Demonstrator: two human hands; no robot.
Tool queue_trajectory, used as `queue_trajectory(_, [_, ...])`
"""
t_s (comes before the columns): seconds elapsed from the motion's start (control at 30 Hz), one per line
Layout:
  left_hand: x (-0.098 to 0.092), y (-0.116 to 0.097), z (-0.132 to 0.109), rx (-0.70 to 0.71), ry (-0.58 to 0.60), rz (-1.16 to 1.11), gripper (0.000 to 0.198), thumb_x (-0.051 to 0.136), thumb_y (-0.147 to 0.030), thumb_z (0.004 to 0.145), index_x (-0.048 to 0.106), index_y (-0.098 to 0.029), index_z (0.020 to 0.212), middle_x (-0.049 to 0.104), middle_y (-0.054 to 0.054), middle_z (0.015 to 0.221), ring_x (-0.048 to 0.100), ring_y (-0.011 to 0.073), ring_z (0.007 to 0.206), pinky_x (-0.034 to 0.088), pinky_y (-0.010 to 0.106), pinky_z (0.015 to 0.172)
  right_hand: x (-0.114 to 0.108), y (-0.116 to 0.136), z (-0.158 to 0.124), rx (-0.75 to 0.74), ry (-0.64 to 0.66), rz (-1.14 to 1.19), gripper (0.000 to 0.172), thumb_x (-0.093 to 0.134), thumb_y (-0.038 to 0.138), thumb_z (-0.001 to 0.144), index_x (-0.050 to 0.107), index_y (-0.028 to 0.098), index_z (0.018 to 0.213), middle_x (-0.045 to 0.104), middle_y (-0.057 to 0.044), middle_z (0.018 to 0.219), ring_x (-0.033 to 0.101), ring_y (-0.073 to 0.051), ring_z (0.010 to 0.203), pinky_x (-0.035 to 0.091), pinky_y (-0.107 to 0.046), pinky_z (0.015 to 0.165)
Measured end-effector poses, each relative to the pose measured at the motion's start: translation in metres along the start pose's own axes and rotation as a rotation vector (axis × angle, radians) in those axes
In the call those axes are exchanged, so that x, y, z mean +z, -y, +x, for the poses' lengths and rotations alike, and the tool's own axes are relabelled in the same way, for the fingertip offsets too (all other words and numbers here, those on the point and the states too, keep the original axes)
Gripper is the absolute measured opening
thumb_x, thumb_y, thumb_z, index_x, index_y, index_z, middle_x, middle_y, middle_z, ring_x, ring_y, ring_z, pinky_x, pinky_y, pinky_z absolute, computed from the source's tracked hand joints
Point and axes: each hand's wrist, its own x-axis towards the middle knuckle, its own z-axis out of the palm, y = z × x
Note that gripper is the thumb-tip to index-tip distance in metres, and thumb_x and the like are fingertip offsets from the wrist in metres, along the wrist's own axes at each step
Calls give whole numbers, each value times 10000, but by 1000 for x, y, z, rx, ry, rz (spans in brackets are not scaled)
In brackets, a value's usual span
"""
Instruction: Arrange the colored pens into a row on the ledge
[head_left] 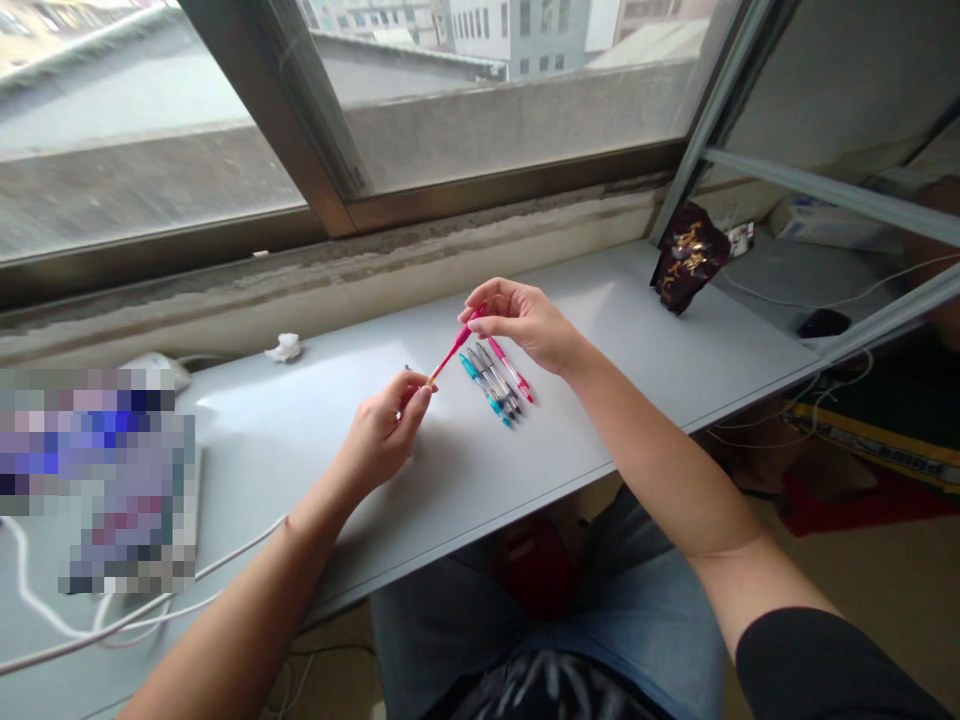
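Note:
Over the table, a pink pen part [466,334] slants between my two hands, with a thin red ink refill [445,365] running out of its lower end. My right hand [529,325] pinches the upper end of the pink part between thumb and fingers. Closed on the refill's lower, yellowish end is my left hand [390,425]; a small tip shows behind its fingers, too hidden to name. Below my right hand, several pens lie side by side: a teal pen [484,388], grey-black pens [498,380] and a pink pen [512,370].
On the grey-white table [300,440], a crumpled white tissue [284,347] lies near the wall. A dark snack bag [688,258] stands at the right end by a metal frame [832,185]. White cables [217,565] and a blurred-out item [127,480] are at left.

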Motion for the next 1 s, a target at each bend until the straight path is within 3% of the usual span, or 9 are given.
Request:
queue_trajectory(0.17, [3, 0, 1, 3, 23, -4, 294, 454, -461, 1059, 626, -231, 994, 668, -18, 709, 615, 160, 620, 476, 273, 652, -2, -1, 2, -74, -106, -17, 297, 826, 236, 794, 669, 191, 1042, 780, -33, 988, 703, -148, 908, 567, -281, 793])
queue_trajectory(0.5, [3, -1, 3, -21, -4, 21, 313, 455, -463, 1048, 643, -229, 961, 685, -7, 726, 568, 153, 580, 453, 270, 616, -4, -2, 2, -90, -190, -29, 295, 867, 269, 779, 670, 183, 981, 776, -31, 953, 698, -141, 866, 557, -262, 744])
queue_trajectory(0.73, [4, 0, 3, -6, -14, 31, 306, 478, -464, 1043, 654, -224, 970, 735, 14, 787, 629, 167, 649, 482, 277, 667, 9, -12, 0, 89, 52, -41, 355, 930, 266, 727, 665, 147, 930, 776, -48, 898, 686, -127, 770, 564, -267, 727])
queue_trajectory(0.83, [4, 1, 2, 7, -24, 37, 301, 487, -456, 1045, 665, -222, 981, 756, 20, 832, 648, 169, 683, 498, 284, 710, 13, -11, -4, 122, 69, -212, 395, 934, 419, 762, 659, 146, 841, 722, -16, 738, 622, -110, 637, 502, -249, 623])
queue_trajectory(0.93, [4, 3, 3, 22, -32, 33, 298, 509, -459, 1038, 676, -219, 979, 756, 17, 819, 654, 169, 688, 503, 284, 717, 10, -6, -7, 132, 53, -531, 539, 785, 595, 904, 562, 173, 654, 627, -6, 571, 540, -93, 531, 409, -243, 551])
queue_trajectory(1.0, [4, 5, 3, 21, -48, 39, 300, 519, -459, 1040, 689, -217, 994, 758, 15, 814, 651, 164, 679, 500, 280, 706, 6, -1, -8, 154, 57, -610, 541, 696, 633, 964, 560, 180, 702, 615, -2, 555, 537, -99, 519, 394, -242, 539])
